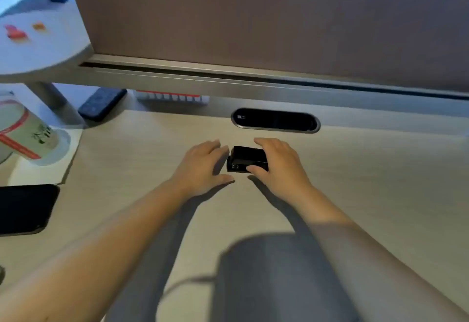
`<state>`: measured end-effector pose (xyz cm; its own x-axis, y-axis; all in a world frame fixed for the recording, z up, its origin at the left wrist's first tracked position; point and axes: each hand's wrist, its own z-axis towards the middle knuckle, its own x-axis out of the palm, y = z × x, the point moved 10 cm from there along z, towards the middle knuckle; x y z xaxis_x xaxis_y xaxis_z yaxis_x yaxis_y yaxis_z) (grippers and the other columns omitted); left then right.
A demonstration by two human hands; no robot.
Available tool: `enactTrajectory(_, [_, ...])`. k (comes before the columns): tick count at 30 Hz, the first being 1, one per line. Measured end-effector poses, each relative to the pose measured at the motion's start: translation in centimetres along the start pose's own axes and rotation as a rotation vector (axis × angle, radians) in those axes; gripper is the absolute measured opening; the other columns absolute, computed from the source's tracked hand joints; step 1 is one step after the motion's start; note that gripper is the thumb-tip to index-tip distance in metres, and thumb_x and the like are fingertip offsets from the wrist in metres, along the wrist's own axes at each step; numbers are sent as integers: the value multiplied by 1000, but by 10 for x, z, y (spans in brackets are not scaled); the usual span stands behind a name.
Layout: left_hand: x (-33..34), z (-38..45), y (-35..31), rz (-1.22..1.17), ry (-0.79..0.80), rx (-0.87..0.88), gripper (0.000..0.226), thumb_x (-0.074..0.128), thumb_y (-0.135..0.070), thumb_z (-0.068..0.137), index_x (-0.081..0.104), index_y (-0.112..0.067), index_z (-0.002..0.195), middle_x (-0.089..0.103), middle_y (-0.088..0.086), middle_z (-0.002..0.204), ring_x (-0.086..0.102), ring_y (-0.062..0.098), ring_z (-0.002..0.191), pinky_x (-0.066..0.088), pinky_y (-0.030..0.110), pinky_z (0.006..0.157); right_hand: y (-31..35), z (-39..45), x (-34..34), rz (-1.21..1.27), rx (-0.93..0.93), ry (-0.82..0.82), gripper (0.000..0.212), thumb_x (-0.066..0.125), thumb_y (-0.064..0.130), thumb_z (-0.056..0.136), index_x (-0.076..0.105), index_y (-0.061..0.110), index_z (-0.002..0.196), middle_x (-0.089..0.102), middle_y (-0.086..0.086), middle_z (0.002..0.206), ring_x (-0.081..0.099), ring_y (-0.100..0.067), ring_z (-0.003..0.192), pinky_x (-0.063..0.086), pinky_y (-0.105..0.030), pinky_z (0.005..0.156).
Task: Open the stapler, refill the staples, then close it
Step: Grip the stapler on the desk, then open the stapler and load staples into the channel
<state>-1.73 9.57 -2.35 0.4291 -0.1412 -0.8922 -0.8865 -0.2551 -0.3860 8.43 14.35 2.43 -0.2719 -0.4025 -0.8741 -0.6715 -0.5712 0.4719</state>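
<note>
A small black stapler (245, 158) lies closed on the pale wooden desk (368, 182), its metal mouth facing left. My right hand (278, 169) wraps over its right end, thumb on the near side and fingers over the far side. My left hand (203, 169) hovers just left of the stapler with fingers spread, thumb pointing toward its front; it holds nothing. No staples are visible.
A black phone (24, 208) lies at the left edge. A paper cup (22, 131) stands on a coaster at the far left. A dark remote (101, 103) and a red-and-white box (172, 96) sit under the partition. An oval cable slot (275, 120) lies behind the stapler.
</note>
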Motion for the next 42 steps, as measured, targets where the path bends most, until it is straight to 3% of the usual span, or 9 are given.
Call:
enactTrajectory(6, [-4, 11, 1, -262, -155, 32, 63, 61, -48, 58, 61, -9, 108, 53, 16, 132, 39, 30, 129, 28, 39, 105, -5, 13, 15, 160, 59, -33, 56, 65, 25, 77, 40, 17, 127, 53, -8, 129, 42, -27, 120, 26, -37, 103])
enactTrajectory(11, [-4, 14, 7, -281, -217, 48, 72, 50, -63, 49, 66, -10, 95, 59, 13, 126, 44, 29, 124, 30, 40, 102, -6, 19, 12, 197, 77, -61, 37, 67, 20, 73, 55, 19, 108, 60, -7, 115, 48, -26, 110, 29, -37, 93])
enactTrajectory(16, [-4, 13, 6, -283, -206, 34, 52, 65, -46, 57, 66, -9, 94, 57, 12, 128, 39, 29, 128, 26, 41, 105, -5, 17, 9, 293, 63, -68, 28, 69, 13, 70, 60, 14, 96, 61, -5, 99, 51, -26, 101, 37, -42, 93])
enactTrajectory(20, [-3, 14, 6, -273, -208, 36, 40, 72, -33, 65, 64, -11, 98, 55, 8, 130, 35, 26, 131, 23, 41, 108, -11, 9, -7, 620, 78, -146, 27, 65, 1, 71, 54, 17, 90, 54, 0, 91, 51, -20, 90, 42, -12, 75])
enactTrajectory(27, [-7, 5, -4, -200, -238, 83, 40, 74, -26, 64, 64, -3, 96, 61, 16, 121, 47, 32, 120, 33, 45, 100, -33, -19, -38, 715, 123, -419, 27, 51, 6, 84, 49, 17, 109, 52, -4, 107, 50, -12, 93, 41, -2, 72])
enactTrajectory(33, [1, -18, -17, -173, -257, 84, 40, 73, -24, 65, 63, -1, 96, 61, 17, 120, 51, 31, 115, 36, 40, 96, -62, -52, -47, 807, 225, -599, 28, 38, 8, 91, 39, 6, 119, 46, 18, 85, 46, 5, 80, 35, 6, 63])
enactTrajectory(35, [4, -28, -21, -186, -276, 74, 39, 73, -22, 66, 63, -1, 96, 60, 17, 121, 50, 31, 116, 36, 40, 97, -77, -64, -48, 865, 280, -651, 27, 34, 12, 93, 36, 9, 119, 44, 17, 85, 49, 0, 83, 42, -3, 79])
enactTrajectory(38, [12, -45, -28, -211, -283, 55, 37, 72, -19, 67, 62, -1, 97, 57, 16, 124, 47, 31, 120, 35, 39, 100, -105, -86, -38, 1052, 414, -686, 14, 29, 17, 95, 35, 14, 107, 45, 11, 86, 52, -12, 91, 49, -43, 92])
enactTrajectory(42, [28, -67, -44, -242, -286, 52, 35, 72, -17, 68, 62, 1, 96, 56, 17, 126, 46, 32, 121, 34, 38, 102, -134, -109, -19, 1268, 535, -631, 27, 27, 19, 95, 35, 8, 119, 50, -6, 108, 53, -23, 103, 53, -40, 77])
